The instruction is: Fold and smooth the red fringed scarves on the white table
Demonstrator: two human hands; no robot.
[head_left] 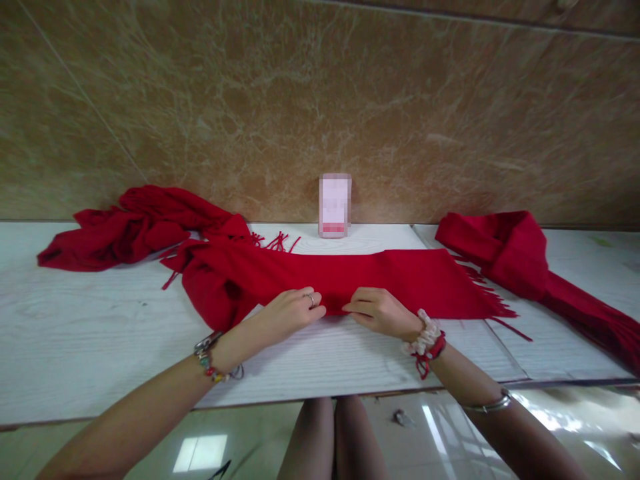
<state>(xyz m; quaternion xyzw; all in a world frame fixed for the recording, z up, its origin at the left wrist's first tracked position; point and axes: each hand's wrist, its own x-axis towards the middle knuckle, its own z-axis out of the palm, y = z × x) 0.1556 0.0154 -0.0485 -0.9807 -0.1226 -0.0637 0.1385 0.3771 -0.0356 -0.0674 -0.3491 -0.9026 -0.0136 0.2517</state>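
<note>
A red fringed scarf [410, 283] lies lengthwise in front of me, smooth on the right and bunched at its left end. Along its near edge, my left hand [297, 310] is closed with the fingertips pinching the cloth. A short gap to the right, my right hand [377, 310] pinches the same edge, its fingers curled together. Fringe spreads from the scarf's right end. The fingertips of both hands are partly hidden against the fabric.
A second red scarf [145, 227] is crumpled at the back left, and a third red scarf [515, 257] lies loosely folded at the right. A phone-like device [335, 205] leans on the brown marbled wall [280, 100]. The white table's [100, 347] front edge is near my legs.
</note>
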